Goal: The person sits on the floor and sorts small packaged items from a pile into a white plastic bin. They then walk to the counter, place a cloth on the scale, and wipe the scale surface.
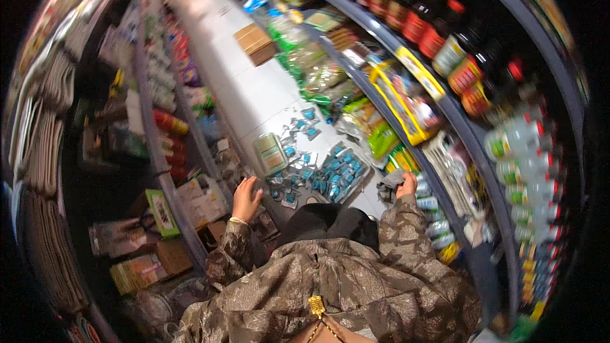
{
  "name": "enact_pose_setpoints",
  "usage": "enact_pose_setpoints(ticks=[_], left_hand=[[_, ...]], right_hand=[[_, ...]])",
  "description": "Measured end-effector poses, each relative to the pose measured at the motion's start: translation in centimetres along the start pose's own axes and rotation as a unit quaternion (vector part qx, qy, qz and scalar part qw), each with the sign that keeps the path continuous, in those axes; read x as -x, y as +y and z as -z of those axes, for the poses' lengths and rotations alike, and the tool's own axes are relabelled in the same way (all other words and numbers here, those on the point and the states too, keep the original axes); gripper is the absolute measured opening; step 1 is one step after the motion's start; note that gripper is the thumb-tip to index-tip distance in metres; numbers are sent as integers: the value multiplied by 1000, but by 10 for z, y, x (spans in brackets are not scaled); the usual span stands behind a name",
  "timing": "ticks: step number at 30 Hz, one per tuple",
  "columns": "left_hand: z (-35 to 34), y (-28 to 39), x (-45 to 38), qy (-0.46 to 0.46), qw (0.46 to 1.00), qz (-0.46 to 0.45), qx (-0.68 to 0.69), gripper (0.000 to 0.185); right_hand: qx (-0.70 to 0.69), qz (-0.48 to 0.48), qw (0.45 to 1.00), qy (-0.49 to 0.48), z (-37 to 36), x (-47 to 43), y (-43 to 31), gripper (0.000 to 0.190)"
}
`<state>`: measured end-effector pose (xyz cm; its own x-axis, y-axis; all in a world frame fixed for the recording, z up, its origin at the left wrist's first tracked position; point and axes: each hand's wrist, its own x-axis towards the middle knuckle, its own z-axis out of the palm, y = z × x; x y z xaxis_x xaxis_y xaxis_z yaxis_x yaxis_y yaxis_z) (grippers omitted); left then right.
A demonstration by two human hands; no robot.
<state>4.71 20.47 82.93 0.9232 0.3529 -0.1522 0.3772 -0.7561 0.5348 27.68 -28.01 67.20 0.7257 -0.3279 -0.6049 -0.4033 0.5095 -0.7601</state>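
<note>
My right hand [406,185] grips a crumpled grey cloth [391,184] beside the lower right shelf. Nothing is in my left hand [246,200], which hovers with its fingers apart near the left shelf's bottom edge. Between the two, on the tiled floor [248,88], stands a clear plastic tub [364,180] filled with small blue packets [337,171]. More blue packets [305,126] lie scattered on the tiles around it. A second clear container [270,153], with pale green and tan contents, sits at the left of the scattered packets.
A cardboard box [255,44] rests farther along the aisle. Shelves flank both sides: dark sauce bottles [419,24] and clear bottles [519,171] at right, boxes [167,214] and stacked goods at left. Bagged goods [324,74] line the floor along the right shelf. A yellow-framed basket [398,107] sits there.
</note>
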Motion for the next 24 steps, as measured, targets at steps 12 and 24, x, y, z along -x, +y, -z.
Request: enact_pose_setpoints(ticks=[12,24], left_hand=[[42,-38,-49,17,990,91,105,44],[222,-107,-494,60,927,43,367,47]], right_hand=[[118,-33,987,-105,-278,-29,47,23],[55,-113,956,-266,-649,-144,147,31]])
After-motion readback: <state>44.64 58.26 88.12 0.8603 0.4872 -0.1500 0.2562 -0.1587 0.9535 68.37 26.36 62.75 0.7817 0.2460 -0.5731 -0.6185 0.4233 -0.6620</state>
